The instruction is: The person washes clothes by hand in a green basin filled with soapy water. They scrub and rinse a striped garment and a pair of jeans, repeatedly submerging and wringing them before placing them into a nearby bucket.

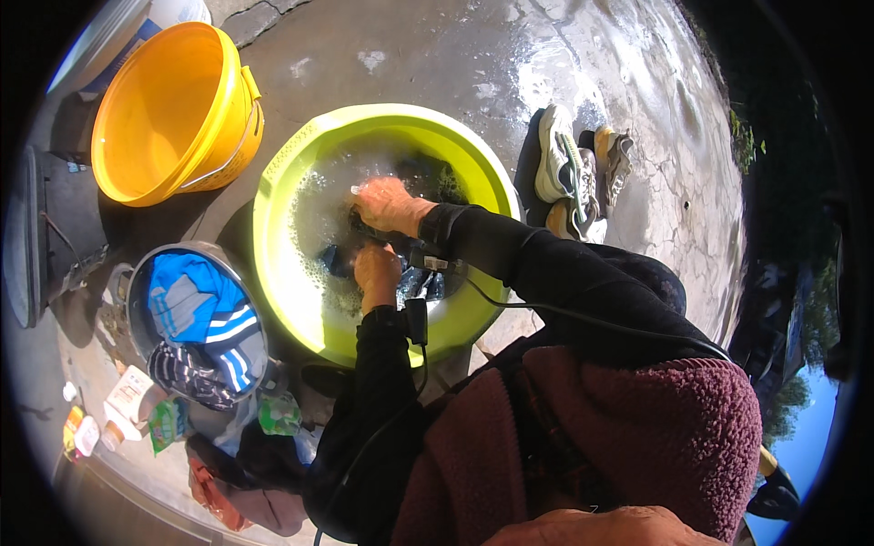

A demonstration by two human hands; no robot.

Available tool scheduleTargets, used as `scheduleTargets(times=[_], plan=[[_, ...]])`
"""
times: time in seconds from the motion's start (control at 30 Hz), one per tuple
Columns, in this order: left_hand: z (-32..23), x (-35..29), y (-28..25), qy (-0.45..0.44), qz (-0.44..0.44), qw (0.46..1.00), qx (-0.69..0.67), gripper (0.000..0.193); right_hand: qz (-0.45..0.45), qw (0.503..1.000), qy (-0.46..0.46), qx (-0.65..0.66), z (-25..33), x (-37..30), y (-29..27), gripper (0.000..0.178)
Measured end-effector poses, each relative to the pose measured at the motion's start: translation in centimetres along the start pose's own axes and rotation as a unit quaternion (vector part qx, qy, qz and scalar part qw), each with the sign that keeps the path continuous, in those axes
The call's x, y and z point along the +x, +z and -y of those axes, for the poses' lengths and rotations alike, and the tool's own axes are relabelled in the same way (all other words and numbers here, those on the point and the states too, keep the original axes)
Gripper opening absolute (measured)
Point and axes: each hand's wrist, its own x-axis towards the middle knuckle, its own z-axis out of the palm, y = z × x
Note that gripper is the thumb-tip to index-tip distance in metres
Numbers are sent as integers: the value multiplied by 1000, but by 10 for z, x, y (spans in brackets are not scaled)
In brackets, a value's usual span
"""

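A large lime-green basin (pixel 273 264) holds cloudy, sudsy water with dark wet cloth (pixel 414 284) partly under it. My right hand (pixel 387 206) is closed around a bunched part of the cloth near the middle of the basin. Just below it, my left hand (pixel 375 271) grips the same dark cloth, fingers curled and partly hidden. Little space separates the two hands. Dark sleeves cover both forearms, and a small device with a cable is strapped at each wrist.
A yellow bucket (pixel 173 109) stands at the upper left. Below it, a metal pot (pixel 137 305) holds blue, grey and striped clothes. Bottles and a carton (pixel 130 391) sit at the lower left. Pale shoes (pixel 555 155) rest on the wet concrete right of the basin.
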Motion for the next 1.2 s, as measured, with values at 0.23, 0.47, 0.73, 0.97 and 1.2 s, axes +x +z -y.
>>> scheduleTargets(times=[0.23, 0.47, 0.73, 0.97, 1.2], plan=[[24, -1, 0, 38, 10, 997, -61, 38, -189, 928, 8, 322, -12, -38, -63, 33], [25, -40, -36, 75, -31, 963, -255, 46, -178, 756, 221, 590, 7, -111, -89, 34], [-14, -123, -90, -31, -110, 876, -469, 31, -138, 790, 154, 577, 44, -176, -148, 45], [-31, -175, -125, -14, -156, 728, -667, 30, -209, 893, 71, 392, 49, -225, -147, 42], [-33, -205, -150, 65, -162, 619, -765, 34, -134, 907, 32, 398, 32, -254, -80, 37]])
